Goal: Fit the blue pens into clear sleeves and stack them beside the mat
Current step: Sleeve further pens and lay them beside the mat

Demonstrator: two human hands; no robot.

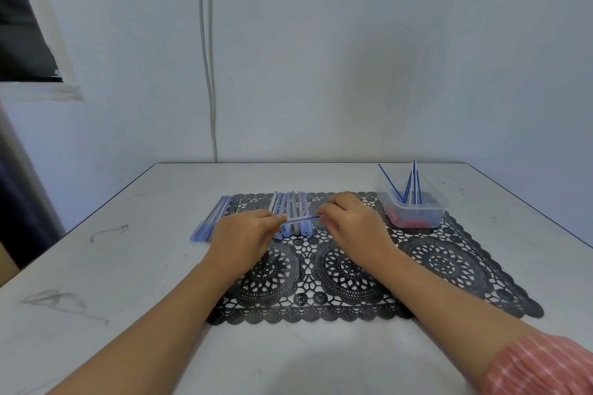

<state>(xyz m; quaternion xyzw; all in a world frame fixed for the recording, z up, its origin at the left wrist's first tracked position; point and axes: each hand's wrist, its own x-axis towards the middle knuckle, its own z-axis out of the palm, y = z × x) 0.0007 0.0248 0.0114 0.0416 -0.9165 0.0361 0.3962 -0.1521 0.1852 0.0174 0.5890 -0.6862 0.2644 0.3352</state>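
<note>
insertion step. left hand (247,236) pinches the sleeve (293,221), right hand (351,223) the pen (313,217). next: push pen straight home.

1. Mat (353,269): black openwork in a lace pattern, matt.
2. Table (128,266): white, smooth, faint sheen, grey scuffs.
3. Tub (430,202): clear plastic, glossy.
4. Sleeves (290,207): clear plastic, smooth, blue-tinted.
5. Cuff (542,365): pink cloth, white-striped.
6. Wall (353,58): white paint, matt.
</note>
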